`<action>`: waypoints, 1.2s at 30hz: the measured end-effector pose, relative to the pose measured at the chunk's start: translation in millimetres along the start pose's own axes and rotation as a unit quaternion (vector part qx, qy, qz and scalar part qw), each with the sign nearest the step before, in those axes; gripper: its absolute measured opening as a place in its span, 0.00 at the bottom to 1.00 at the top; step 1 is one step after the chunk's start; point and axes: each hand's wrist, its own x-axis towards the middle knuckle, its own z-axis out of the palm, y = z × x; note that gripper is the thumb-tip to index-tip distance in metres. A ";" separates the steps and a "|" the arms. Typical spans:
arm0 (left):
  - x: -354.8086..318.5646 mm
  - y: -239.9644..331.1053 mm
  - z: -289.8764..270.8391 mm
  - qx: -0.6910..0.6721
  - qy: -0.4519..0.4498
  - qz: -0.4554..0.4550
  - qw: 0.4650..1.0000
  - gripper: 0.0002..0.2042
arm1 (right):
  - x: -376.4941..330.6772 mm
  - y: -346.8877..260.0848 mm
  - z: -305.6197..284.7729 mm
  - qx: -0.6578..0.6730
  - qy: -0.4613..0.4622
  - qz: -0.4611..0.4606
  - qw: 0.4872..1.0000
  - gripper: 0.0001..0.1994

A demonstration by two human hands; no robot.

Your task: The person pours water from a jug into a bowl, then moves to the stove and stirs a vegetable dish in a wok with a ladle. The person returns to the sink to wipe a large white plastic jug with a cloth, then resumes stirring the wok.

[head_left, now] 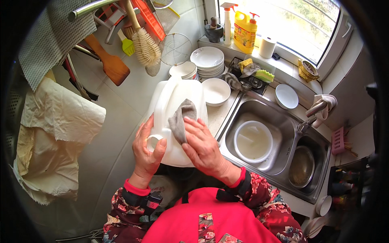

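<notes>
A large white plastic jug (162, 101) with a moulded handle lies tilted in front of me, its uncapped round mouth toward me. My left hand (148, 148) grips it around the neck, thumb on one side of the opening and fingers on the other. A grey-brown cloth (183, 117) lies against the jug's side. My right hand (206, 148) presses that cloth onto the plastic, its fingers bent over the cloth's edge.
To the right is a double steel sink (279, 121) with a white basin (254, 160) of cloudy water and a metal bowl (301, 167). Stacked plates (207, 57) and a white bowl (216, 91) stand behind the jug. Utensils, including a bristle brush (146, 46), hang at upper left.
</notes>
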 end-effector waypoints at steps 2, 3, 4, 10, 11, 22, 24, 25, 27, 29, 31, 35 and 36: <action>1.1 0.1 1.8 0.022 -0.008 0.003 1.000 0.32 | 12.2 23.8 3.0 -0.018 0.025 0.028 0.999 0.16; -0.2 2.6 -0.2 0.023 -0.012 -0.003 1.000 0.32 | 21.6 39.5 6.0 0.000 0.045 0.029 0.999 0.17; 0.9 3.1 -0.4 0.022 -0.015 -0.007 1.000 0.32 | 32.8 47.6 4.2 -0.012 0.042 0.043 0.998 0.17; 0.2 3.8 0.2 0.002 -0.015 -0.028 0.999 0.31 | 68.9 110.5 14.2 0.094 0.119 0.145 0.978 0.20; 1.5 3.8 -0.6 -0.002 -0.011 -0.028 1.000 0.31 | 72.0 108.3 9.9 0.174 0.102 0.200 0.959 0.21; -1.3 -1.0 0.0 -0.014 -0.009 -0.031 0.999 0.32 | -65.8 12.5 28.1 0.192 0.044 0.150 0.969 0.26; -1.8 0.4 -1.7 -0.016 -0.015 -0.037 0.999 0.33 | -64.1 17.3 22.0 0.148 0.019 0.126 0.981 0.26; -2.9 0.5 -3.6 -0.016 -0.015 -0.044 0.999 0.33 | -60.1 20.8 20.5 0.128 0.004 0.113 0.985 0.27; -3.5 1.5 -2.4 -0.022 -0.017 -0.049 0.998 0.33 | -28.7 34.3 18.7 0.163 0.040 0.142 0.976 0.27; 0.6 4.7 0.6 -0.029 -0.016 -0.043 0.999 0.33 | 1.6 61.2 21.4 0.157 0.079 0.146 0.974 0.27; 1.8 5.7 2.8 -0.032 -0.013 -0.042 0.999 0.33 | 21.6 89.5 22.3 0.146 0.100 0.134 0.975 0.26; 1.3 9.8 5.4 -0.031 -0.006 -0.048 0.998 0.33 | 42.9 89.4 7.3 0.257 0.089 0.247 0.930 0.23; 1.0 8.4 6.2 -0.031 0.001 -0.049 0.998 0.33 | 41.8 94.7 15.7 0.230 0.123 0.179 0.949 0.24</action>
